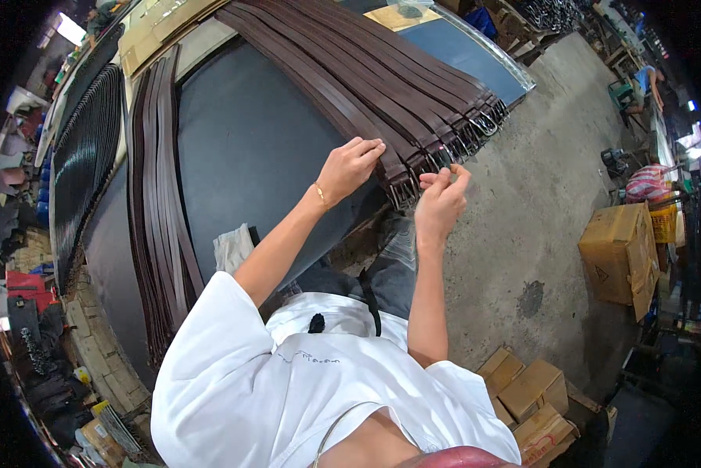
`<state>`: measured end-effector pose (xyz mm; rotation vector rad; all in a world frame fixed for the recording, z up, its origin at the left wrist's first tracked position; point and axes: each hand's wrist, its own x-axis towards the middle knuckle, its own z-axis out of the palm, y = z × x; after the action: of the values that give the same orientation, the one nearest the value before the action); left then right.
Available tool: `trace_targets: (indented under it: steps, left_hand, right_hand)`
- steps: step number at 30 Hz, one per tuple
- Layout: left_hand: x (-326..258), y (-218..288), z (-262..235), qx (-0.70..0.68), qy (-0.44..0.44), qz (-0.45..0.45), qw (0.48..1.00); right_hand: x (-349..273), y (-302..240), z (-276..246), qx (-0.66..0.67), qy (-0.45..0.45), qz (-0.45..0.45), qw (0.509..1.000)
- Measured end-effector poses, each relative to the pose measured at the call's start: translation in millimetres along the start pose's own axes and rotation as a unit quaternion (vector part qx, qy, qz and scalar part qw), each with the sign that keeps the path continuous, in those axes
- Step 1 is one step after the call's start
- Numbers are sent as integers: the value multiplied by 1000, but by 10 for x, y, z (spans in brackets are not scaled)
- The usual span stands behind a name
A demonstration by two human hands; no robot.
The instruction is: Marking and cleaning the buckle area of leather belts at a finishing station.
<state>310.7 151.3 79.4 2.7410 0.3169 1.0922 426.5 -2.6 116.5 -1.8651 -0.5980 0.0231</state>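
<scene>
Lying across the desk (241, 144), upper centre of the frame, the brown belts (366, 74) had buckles (486, 125) lined along its edge, presumably for easy reach. Left hand (352, 165) and right hand (441, 199) were curled near the buckles; whether either gripped anything was unclear.

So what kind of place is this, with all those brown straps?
Probably a workshop, perhaps one for belts: many dark brown straps with metal buckles lie across a dark worktop, and cardboard boxes stand on the grey floor.
</scene>
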Motion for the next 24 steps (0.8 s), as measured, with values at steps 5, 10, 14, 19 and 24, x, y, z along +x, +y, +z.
trace_targets:
  steps: [5, 10, 14, 19, 24]
  left_hand:
    - [-11, 5, 107, 29, -35, -51, 998]
    - [-24, 98, 99, 66, -89, -97, 989]
    - [80, 109, -9, 26, -224, -170, 959]
    - [42, 243, -110, -46, -133, -151, 978]
    - [-284, 546, -159, 1, 22, -225, 974]
  right_hand:
    - [-87, -78, -337, 48, 7, 92, 995]
    - [-252, 119, -448, 80, 9, 95, 992]
    - [-414, 214, -507, 90, -1, 99, 991]
    - [-575, 505, -585, 56, 68, 88, 992]
    - [-570, 716, -625, 144, 76, 119, 980]
